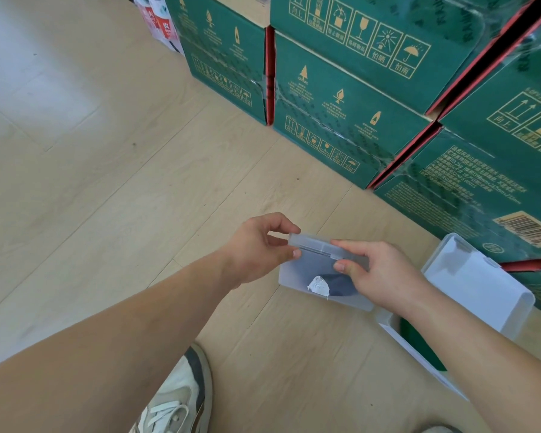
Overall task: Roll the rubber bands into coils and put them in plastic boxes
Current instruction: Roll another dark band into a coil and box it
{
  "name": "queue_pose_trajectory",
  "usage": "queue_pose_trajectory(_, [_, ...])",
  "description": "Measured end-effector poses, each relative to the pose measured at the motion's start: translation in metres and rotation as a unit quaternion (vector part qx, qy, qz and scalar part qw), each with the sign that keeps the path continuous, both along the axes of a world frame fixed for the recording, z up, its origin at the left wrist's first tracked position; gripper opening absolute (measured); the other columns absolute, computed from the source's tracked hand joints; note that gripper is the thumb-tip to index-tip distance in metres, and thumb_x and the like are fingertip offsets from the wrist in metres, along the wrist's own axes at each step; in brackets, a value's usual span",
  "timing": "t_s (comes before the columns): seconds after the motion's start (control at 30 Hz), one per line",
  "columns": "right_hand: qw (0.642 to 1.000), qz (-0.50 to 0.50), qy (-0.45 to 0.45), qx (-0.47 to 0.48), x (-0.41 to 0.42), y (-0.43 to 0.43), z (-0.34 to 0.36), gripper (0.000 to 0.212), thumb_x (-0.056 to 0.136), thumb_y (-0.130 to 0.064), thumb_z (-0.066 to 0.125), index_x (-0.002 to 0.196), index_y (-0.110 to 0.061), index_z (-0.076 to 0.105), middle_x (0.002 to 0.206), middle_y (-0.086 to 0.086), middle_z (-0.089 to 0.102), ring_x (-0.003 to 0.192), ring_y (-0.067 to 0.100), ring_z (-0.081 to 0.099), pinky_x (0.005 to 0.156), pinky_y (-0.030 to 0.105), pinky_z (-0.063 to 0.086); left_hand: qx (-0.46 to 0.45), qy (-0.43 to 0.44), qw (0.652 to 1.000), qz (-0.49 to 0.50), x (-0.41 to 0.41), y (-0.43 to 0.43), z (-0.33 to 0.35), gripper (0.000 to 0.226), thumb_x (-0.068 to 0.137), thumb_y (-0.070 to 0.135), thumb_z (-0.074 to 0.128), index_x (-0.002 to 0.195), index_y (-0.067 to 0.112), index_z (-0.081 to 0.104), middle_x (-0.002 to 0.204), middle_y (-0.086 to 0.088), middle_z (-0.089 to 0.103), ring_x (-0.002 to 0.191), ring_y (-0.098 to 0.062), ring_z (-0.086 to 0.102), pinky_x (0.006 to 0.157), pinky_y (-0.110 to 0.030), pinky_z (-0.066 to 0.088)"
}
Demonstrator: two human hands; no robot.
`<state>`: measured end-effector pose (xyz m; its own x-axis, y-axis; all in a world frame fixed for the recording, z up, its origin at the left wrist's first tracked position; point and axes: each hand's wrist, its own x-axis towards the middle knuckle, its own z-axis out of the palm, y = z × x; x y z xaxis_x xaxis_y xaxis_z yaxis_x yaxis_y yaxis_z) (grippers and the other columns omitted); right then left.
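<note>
You hold the box point(313, 245) between both hands, low in front of you over the floor point(107, 182). I can't tell whether its bottom rests on the boards or hangs just above them. Through the cloudy wall you can see a dark coil point(341, 285) lying inside, next to a white scrap point(319, 285) that looks like a label.

Judging by its look, the box is light, thin and a little springy. The walls will likely bow if you squeeze them, and the smooth plastic can slip between dry fingers. The rim and the corners are the stiff parts, so take it there rather than on the flat faces. The coil is soft and wants to spring open, so keep the box level and don't shake it.

Your left hand point(256, 248) pinches the left end of the rim, thumb below and fingertips above, the fingers only slightly parted. Your right hand point(384, 276) is curled onto the rim by the clasp point(333, 256), forefinger along the top edge and thumb pressed on the front face. Both hands grasp the box, neither one tightly by the look of it.

A second box point(478, 282) lies open to your right, against the green cartons point(356, 98). Your shoe point(178, 398) is below your left arm.
</note>
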<state>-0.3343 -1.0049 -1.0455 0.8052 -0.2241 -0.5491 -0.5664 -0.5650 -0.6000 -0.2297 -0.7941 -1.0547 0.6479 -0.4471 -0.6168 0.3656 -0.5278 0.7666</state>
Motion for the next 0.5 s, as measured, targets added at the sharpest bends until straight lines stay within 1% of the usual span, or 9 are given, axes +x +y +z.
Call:
queue_pose_trajectory(0.1, [1.0,0.006,0.001,-0.001,0.001,-0.001,0.0,0.039,0.095,-0.025,0.07,0.131,-0.039,0.067,0.124,-0.012,0.07,0.11,0.007,0.062,0.092,0.02,0.047,0.005,0.007,1.0,-0.009,0.003,-0.001,0.001,0.024,0.084,0.012,0.082,0.101,0.023,0.068,0.098,-0.004,0.079,0.082,-0.007,0.071,0.071,-0.02,0.051])
queue_pose_trajectory(0.2, [1.0,0.012,0.005,0.007,0.001,0.0,-0.002,0.04,0.093,-0.025,0.073,0.13,-0.039,0.068,0.133,-0.012,0.067,0.123,0.007,0.06,0.104,0.024,0.046,0.023,0.008,0.999,-0.036,0.008,0.002,0.006,0.03,0.076,0.01,0.088,0.098,0.017,0.068,0.101,-0.006,0.076,0.078,-0.008,0.069,0.073,-0.023,0.056])
queue_pose_trajectory(0.23, [1.0,0.012,0.003,0.007,-0.001,0.0,-0.003,0.041,0.092,-0.025,0.074,0.129,-0.04,0.069,0.136,-0.013,0.066,0.126,0.007,0.059,0.107,0.026,0.046,0.03,0.008,0.998,-0.047,0.009,0.003,0.007,0.032,0.074,0.01,0.09,0.097,0.015,0.069,0.102,-0.007,0.075,0.079,-0.009,0.068,0.076,-0.025,0.056])
queue_pose_trajectory(0.3, [1.0,0.013,0.001,0.003,-0.003,0.001,-0.004,0.041,0.091,-0.026,0.075,0.127,-0.042,0.069,0.135,-0.014,0.066,0.126,0.008,0.059,0.109,0.031,0.047,0.037,0.002,0.998,-0.054,0.009,0.004,0.008,0.032,0.072,0.009,0.091,0.095,0.015,0.07,0.103,-0.013,0.075,0.08,-0.013,0.067,0.083,-0.033,0.059])
queue_pose_trajectory(0.37, [1.0,0.017,-0.002,0.008,-0.004,0.0,-0.005,0.04,0.09,-0.025,0.076,0.126,-0.041,0.069,0.131,-0.015,0.065,0.125,0.009,0.058,0.107,0.028,0.046,0.043,-0.01,0.998,-0.051,0.008,0.003,0.008,0.031,0.069,0.01,0.093,0.089,0.017,0.07,0.103,-0.019,0.074,0.08,-0.017,0.066,0.087,-0.043,0.06])
queue_pose_trajectory(0.4, [1.0,0.024,-0.001,0.007,-0.004,0.0,-0.004,0.041,0.09,-0.024,0.076,0.127,-0.04,0.069,0.132,-0.014,0.063,0.128,0.009,0.056,0.107,0.025,0.042,0.05,-0.017,0.997,-0.053,0.008,0.002,0.008,0.031,0.067,0.01,0.094,0.086,0.017,0.07,0.103,-0.019,0.074,0.079,-0.018,0.066,0.087,-0.045,0.06])
queue_pose_trajectory(0.43, [0.999,0.035,0.003,0.0,-0.003,0.001,-0.005,0.043,0.09,-0.024,0.077,0.129,-0.04,0.068,0.135,-0.011,0.059,0.133,0.01,0.051,0.108,0.022,0.037,0.057,-0.023,0.996,-0.058,0.008,0.001,0.009,0.032,0.066,0.011,0.095,0.084,0.017,0.069,0.101,-0.018,0.074,0.079,-0.018,0.066,0.085,-0.044,0.061])
queue_pose_trajectory(0.5, [0.998,0.058,0.005,-0.021,-0.001,0.001,-0.004,0.046,0.092,-0.025,0.074,0.134,-0.039,0.064,0.15,-0.006,0.05,0.142,0.011,0.043,0.111,0.02,0.029,0.066,-0.032,0.995,-0.07,0.011,-0.001,0.01,0.031,0.065,0.01,0.094,0.082,0.016,0.068,0.096,-0.013,0.074,0.077,-0.017,0.065,0.079,-0.038,0.061])
